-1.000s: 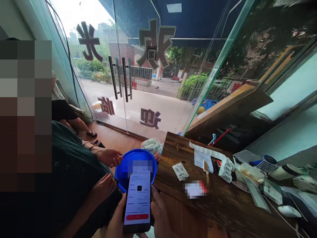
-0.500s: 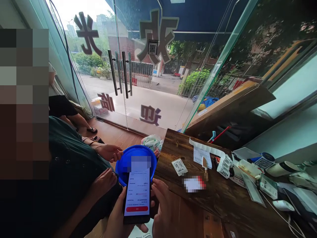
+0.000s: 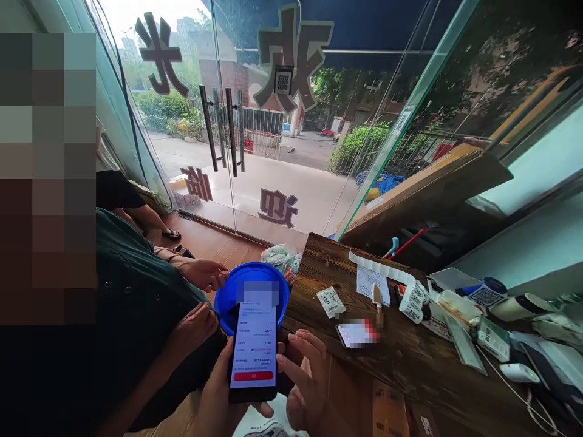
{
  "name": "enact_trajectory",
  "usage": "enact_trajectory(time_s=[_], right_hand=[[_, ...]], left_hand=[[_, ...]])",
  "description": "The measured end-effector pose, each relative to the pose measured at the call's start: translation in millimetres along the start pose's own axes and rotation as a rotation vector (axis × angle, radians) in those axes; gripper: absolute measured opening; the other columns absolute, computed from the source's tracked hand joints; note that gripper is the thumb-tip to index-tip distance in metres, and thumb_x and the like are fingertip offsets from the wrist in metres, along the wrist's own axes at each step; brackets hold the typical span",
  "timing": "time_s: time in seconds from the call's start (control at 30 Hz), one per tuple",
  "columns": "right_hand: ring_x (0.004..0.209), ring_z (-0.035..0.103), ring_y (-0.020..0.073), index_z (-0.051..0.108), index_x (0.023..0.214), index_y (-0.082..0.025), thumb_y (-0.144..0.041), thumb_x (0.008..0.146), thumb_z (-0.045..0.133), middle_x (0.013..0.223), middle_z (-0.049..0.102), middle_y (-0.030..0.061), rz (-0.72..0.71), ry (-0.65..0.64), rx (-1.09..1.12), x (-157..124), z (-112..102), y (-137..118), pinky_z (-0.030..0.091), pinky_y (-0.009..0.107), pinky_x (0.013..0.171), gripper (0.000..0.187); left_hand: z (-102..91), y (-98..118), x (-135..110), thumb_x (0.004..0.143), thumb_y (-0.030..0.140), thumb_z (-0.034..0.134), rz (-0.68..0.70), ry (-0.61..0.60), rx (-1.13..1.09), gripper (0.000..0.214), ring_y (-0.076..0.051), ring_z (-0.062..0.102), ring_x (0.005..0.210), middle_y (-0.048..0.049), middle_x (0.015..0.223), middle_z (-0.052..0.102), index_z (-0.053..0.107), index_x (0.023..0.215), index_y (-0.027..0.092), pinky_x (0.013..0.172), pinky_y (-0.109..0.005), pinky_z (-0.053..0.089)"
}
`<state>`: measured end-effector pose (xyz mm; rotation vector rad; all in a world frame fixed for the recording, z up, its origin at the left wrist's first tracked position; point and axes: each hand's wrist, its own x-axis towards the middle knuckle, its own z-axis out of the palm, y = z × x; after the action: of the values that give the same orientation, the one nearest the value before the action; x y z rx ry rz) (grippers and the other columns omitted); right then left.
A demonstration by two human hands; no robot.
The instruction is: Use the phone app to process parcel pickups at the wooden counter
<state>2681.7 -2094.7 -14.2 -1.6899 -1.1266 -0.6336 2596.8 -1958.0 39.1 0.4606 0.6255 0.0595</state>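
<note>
My left hand (image 3: 217, 402) is wrapped round a black smartphone (image 3: 254, 349) from below, and its lit white screen shows a red button near the bottom. My right hand (image 3: 304, 376) hovers just right of the phone with its fingers spread and slightly bent, holding nothing. Behind the phone, a person in a dark green top (image 3: 136, 315) holds a blue plastic basin (image 3: 237, 291) with both hands.
A dark wooden counter (image 3: 410, 358) lies to the right, strewn with label stickers (image 3: 331, 301), a paper slip, a small knife (image 3: 378, 301), a label roll, a card and cables. Glass doors (image 3: 228, 133) with black handles stand ahead. A second person sits at the left.
My right hand came off the phone's edge and opened, fingers now spread beside the screen. The phone rose slightly in view. The basin holder's hands barely moved.
</note>
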Motion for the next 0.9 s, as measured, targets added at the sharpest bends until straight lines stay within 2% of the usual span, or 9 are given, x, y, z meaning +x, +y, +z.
enact_trajectory(time_s=[0.17, 0.3, 0.37, 0.5, 0.6, 0.67, 0.73, 0.83, 0.9], right_hand=[[0.113, 0.038, 0.0298, 0.057, 0.127, -0.038, -0.045, 0.094, 0.027, 0.134, 0.041, 0.0021, -0.024, 0.001, -0.05, 5.0, -5.5, 8.0, 0.036, 0.049, 0.098, 0.045], [0.113, 0.039, 0.0322, 0.056, 0.129, -0.038, -0.045, 0.094, 0.028, 0.133, 0.042, 0.0054, -0.004, -0.037, -0.095, 11.6, -6.7, 5.1, 0.04, 0.052, 0.093, 0.045], [0.113, 0.039, 0.0334, 0.056, 0.128, -0.036, -0.044, 0.094, 0.029, 0.132, 0.042, 0.0077, 0.015, -0.076, -0.115, 14.8, -7.5, 2.9, 0.043, 0.054, 0.089, 0.045], [0.115, 0.039, 0.0323, 0.058, 0.126, -0.034, -0.042, 0.095, 0.029, 0.133, 0.04, 0.0077, 0.031, -0.095, -0.091, 14.9, -8.0, 1.5, 0.044, 0.052, 0.09, 0.043], [0.113, 0.042, 0.0313, 0.051, 0.131, -0.034, -0.043, 0.095, 0.031, 0.127, 0.044, 0.0084, 0.065, -0.029, 0.024, 11.3, -5.5, 0.9, 0.044, 0.051, 0.091, 0.042], [0.113, 0.047, 0.0307, 0.05, 0.13, -0.034, -0.045, 0.095, 0.034, 0.126, 0.048, 0.0087, 0.206, 0.008, 0.142, 11.5, -1.8, -0.4, 0.045, 0.051, 0.091, 0.041], [0.108, 0.053, 0.0282, 0.052, 0.127, -0.033, -0.05, 0.094, 0.036, 0.124, 0.054, 0.0085, 0.484, 0.039, 0.294, 16.4, 3.3, -2.4, 0.047, 0.047, 0.091, 0.041], [0.094, 0.061, 0.0239, 0.055, 0.122, -0.029, -0.06, 0.087, 0.047, 0.11, 0.063, 0.0078, 0.911, 0.056, 0.598, 31.6, 10.9, -6.4, 0.052, 0.039, 0.081, 0.048], [0.082, 0.062, 0.0213, 0.058, 0.118, -0.026, -0.062, 0.081, 0.054, 0.099, 0.066, 0.0065, 1.059, 0.012, 0.77, 42.0, 14.0, -9.1, 0.053, 0.034, 0.071, 0.052]], left_hand=[[-0.6, -0.3, 3.7, 0.08, 0.047, 0.061, -0.078, -0.091, 0.009, 0.074, -0.04, 0.067, 0.094, -0.0209, 0.109, 0.07, 0.042, 0.139, 0.008, 0.04, -0.035, 0.053], [-0.8, -2.9, 5.2, 0.079, 0.05, 0.062, -0.065, -0.06, 0.006, 0.079, -0.04, 0.067, 0.093, -0.019, 0.102, 0.073, 0.038, 0.141, 0.007, 0.04, -0.036, 0.053], [-3.2, -5.4, 5.1, 0.08, 0.047, 0.061, -0.041, -0.034, 0.021, 0.08, -0.039, 0.069, 0.088, -0.0179, 0.097, 0.074, 0.033, 0.144, 0.008, 0.039, -0.036, 0.053], [-8.2, -8.9, 3.7, 0.076, 0.025, 0.07, 0.059, 0.004, 0.046, 0.088, -0.031, 0.071, 0.076, -0.0096, 0.087, 0.076, 0.021, 0.149, 0.016, 0.039, -0.03, 0.053], [-7.8, -6.7, 3.4, 0.082, 0.031, 0.063, 0.014, -0.047, 0.037, 0.075, -0.034, 0.071, 0.081, -0.0119, 0.094, 0.075, 0.029, 0.147, 0.015, 0.04, -0.034, 0.054], [-6.1, -3.5, 4.7, 0.087, 0.038, 0.053, -0.065, -0.099, 0.023, 0.061, -0.038, 0.069, 0.089, -0.0188, 0.104, 0.072, 0.042, 0.139, 0.007, 0.04, -0.036, 0.054], [-4.5, -0.7, 6.8, 0.09, 0.039, 0.047, -0.112, -0.143, 0.019, 0.055, -0.038, 0.068, 0.095, -0.0226, 0.111, 0.069, 0.051, 0.13, 0.001, 0.042, -0.035, 0.055], [-3.4, 0.9, 9.5, 0.091, 0.036, 0.045, -0.124, -0.177, 0.04, 0.05, -0.036, 0.069, 0.092, -0.0213, 0.108, 0.07, 0.055, 0.127, 0.002, 0.044, -0.036, 0.056], [-3.5, -0.1, 10.1, 0.091, 0.036, 0.047, -0.103, -0.155, 0.049, 0.049, -0.035, 0.07, 0.09, -0.0194, 0.104, 0.072, 0.055, 0.128, 0.005, 0.042, -0.035, 0.056]])
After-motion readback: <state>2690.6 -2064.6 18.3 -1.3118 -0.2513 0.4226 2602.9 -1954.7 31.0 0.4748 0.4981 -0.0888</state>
